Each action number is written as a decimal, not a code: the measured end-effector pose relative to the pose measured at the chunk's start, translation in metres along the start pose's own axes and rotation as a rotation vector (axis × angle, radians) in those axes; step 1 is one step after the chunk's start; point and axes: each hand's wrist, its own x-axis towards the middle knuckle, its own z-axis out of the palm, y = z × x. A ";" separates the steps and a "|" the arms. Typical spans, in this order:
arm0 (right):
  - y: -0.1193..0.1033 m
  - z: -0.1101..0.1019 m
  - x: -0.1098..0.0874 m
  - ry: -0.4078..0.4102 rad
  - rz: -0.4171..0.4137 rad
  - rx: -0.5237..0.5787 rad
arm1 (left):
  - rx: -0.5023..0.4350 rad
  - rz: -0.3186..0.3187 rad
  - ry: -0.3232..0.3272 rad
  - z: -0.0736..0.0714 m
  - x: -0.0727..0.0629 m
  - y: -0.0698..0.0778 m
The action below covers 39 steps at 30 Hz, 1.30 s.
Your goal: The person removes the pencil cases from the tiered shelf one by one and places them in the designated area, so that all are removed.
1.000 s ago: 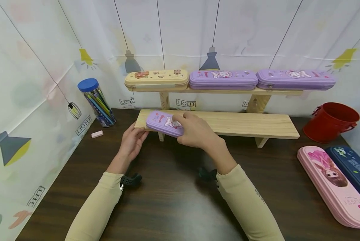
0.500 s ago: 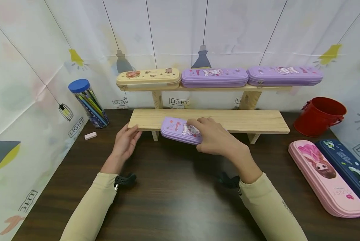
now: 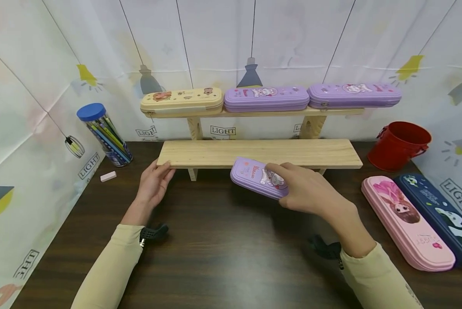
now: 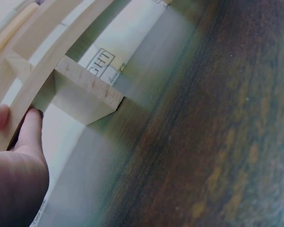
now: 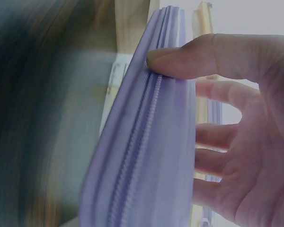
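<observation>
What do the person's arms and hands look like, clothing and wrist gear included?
The left hand and right hand are ungloved. The left sleeve and right sleeve are pale yellow-beige and snug, ending near the wrists. The left wristband and right wristband are dark. Small dark print marks the right sleeve, unreadable here.

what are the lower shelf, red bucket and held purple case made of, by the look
Lower shelf: pale wood, seemingly unvarnished, with visible grain. Red bucket: probably painted metal, from its gloss and thin rim. Purple case: perhaps satiny moulded synthetic, from its smooth, rounded shell.
</observation>
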 end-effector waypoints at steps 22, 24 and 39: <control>0.058 0.010 -0.053 -0.144 0.106 0.078 | 0.004 -0.011 -0.006 -0.007 -0.005 0.000; 0.062 0.010 -0.056 -0.175 0.144 0.083 | 0.009 -0.011 -0.014 -0.008 -0.005 0.000; 0.096 0.001 -0.084 -0.372 0.395 0.150 | -0.017 -0.025 -0.045 -0.001 -0.006 0.001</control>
